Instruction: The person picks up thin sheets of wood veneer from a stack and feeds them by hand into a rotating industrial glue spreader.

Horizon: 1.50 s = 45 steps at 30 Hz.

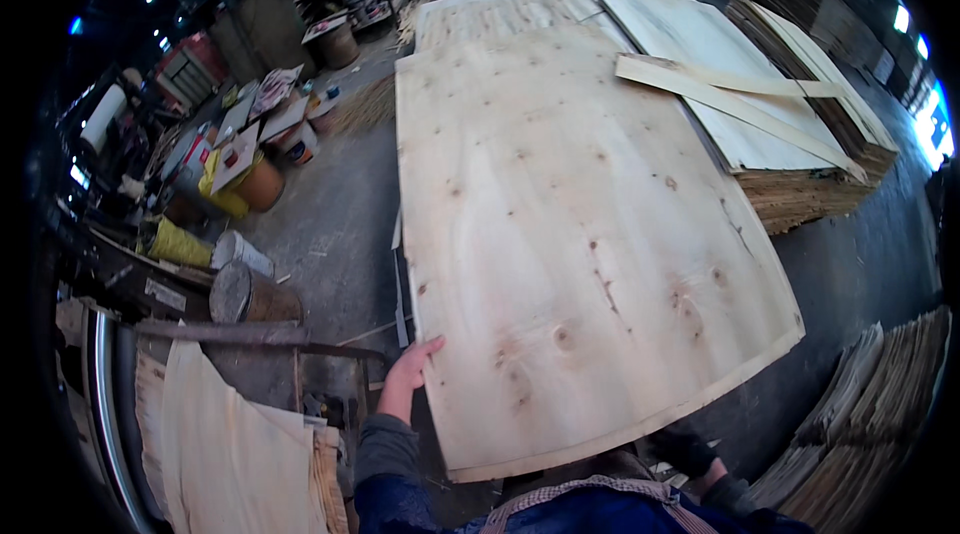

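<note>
A large pale wood veneer sheet with several brown knots stretches away in front of me. My left hand, bare, is closed on its left edge near the front corner, thumb on top and fingers hidden beneath. By the sheet's front edge, toward the right, is my right hand in a dark glove. It is low and in shadow; its fingers do not show clearly, nor whether it touches the sheet. Two narrow veneer strips lie across the stack at the far right, one end reaching over the sheet.
A tall veneer stack stands at the far right; another pile is at the near right. Torn veneer sheets lie at the near left beside a metal roller. Buckets and a rusty drum stand along the left floor.
</note>
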{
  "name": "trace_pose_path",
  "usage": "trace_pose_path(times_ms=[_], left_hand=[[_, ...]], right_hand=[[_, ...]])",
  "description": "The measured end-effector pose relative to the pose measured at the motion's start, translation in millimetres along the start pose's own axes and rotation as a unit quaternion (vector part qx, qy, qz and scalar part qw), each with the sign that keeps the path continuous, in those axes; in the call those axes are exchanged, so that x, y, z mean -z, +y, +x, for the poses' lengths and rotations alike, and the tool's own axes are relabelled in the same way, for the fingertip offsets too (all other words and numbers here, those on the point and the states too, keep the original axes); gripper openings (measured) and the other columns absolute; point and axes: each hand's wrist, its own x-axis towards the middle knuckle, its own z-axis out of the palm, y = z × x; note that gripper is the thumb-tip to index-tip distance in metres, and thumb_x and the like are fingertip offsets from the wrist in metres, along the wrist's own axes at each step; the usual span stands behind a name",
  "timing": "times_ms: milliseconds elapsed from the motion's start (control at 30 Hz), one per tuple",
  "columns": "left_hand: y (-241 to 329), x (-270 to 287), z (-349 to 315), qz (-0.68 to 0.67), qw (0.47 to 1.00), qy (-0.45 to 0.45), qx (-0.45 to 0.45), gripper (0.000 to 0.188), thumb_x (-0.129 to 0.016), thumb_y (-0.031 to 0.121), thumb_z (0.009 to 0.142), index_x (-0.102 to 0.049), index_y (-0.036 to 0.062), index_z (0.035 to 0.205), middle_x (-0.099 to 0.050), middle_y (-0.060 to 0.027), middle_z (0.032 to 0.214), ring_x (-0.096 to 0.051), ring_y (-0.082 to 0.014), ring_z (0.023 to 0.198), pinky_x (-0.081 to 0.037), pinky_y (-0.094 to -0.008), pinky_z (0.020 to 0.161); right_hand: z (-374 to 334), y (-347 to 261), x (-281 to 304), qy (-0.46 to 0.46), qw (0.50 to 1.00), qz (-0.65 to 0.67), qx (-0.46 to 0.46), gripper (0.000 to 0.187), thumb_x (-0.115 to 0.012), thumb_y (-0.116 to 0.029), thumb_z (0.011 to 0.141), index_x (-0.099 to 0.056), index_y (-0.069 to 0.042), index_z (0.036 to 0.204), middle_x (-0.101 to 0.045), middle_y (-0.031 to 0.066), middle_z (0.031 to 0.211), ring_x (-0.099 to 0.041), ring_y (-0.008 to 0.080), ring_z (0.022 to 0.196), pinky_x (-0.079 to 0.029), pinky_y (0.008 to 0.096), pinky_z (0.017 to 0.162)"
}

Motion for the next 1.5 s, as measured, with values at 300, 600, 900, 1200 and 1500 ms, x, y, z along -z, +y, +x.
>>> trace_pose_path(times_ms=[300, 600, 900, 1200, 1500], left_hand=[[54, -80, -90, 0.113, 0.980, 0.138, -0.086, 0.050, -0.060, 0.003, 0.079, -0.044, 0.0010, 0.127, -0.058, -0.0143, 0.111, -0.059, -0.0281, 0.098, -0.049, -0.0416, 0.085], [46, -196, -226, 0.179, 0.942, 0.235, -0.157, 0.041, -0.059, -0.004, 0.074, -0.053, -0.0032, 0.114, -0.062, -0.0133, 0.100, -0.061, -0.0237, 0.088, -0.050, -0.0362, 0.078], [-28, -258, -373, 0.177, 0.900, 0.275, -0.289, 0.040, -0.060, -0.002, 0.071, -0.054, -0.0054, 0.110, -0.062, -0.0107, 0.098, -0.060, -0.0187, 0.084, -0.048, -0.0311, 0.078], [-172, -303, -542, 0.231, 0.786, 0.478, -0.316, 0.037, -0.067, 0.015, 0.075, -0.056, -0.0040, 0.105, -0.064, -0.0128, 0.080, -0.059, -0.0146, 0.073, -0.048, -0.0292, 0.069], [-283, -422, -592, -0.010, 0.706, 0.609, -0.362, 0.038, -0.065, 0.003, 0.075, -0.054, -0.0044, 0.111, -0.064, -0.0073, 0.092, -0.058, -0.0115, 0.079, -0.048, -0.0266, 0.073]], right_hand=[[33, -149, 132, 0.075, 0.940, 0.141, 0.301, 0.050, -0.061, -0.035, 0.085, -0.047, -0.004, 0.121, -0.054, 0.0125, 0.118, -0.051, 0.0315, 0.109, -0.041, 0.0435, 0.098], [-32, -135, 119, 0.190, 0.939, 0.012, 0.287, 0.036, -0.060, -0.020, 0.084, -0.053, -0.005, 0.116, -0.056, 0.0114, 0.112, -0.054, 0.0276, 0.104, -0.045, 0.0435, 0.091], [-63, -120, 91, 0.114, 0.887, -0.358, 0.268, 0.030, -0.056, -0.017, 0.085, -0.056, -0.003, 0.111, -0.058, 0.0110, 0.109, -0.054, 0.0252, 0.104, -0.045, 0.0408, 0.090], [-133, -141, 22, -0.080, 0.712, -0.636, 0.286, 0.062, -0.077, -0.025, 0.068, -0.054, 0.003, 0.119, -0.061, 0.0170, 0.110, -0.057, 0.0281, 0.101, -0.046, 0.0352, 0.087], [-77, -220, 13, -0.344, 0.439, -0.735, 0.386, 0.040, -0.062, -0.013, 0.078, -0.055, -0.001, 0.115, -0.058, 0.0199, 0.113, -0.057, 0.0312, 0.102, -0.047, 0.0358, 0.086]])
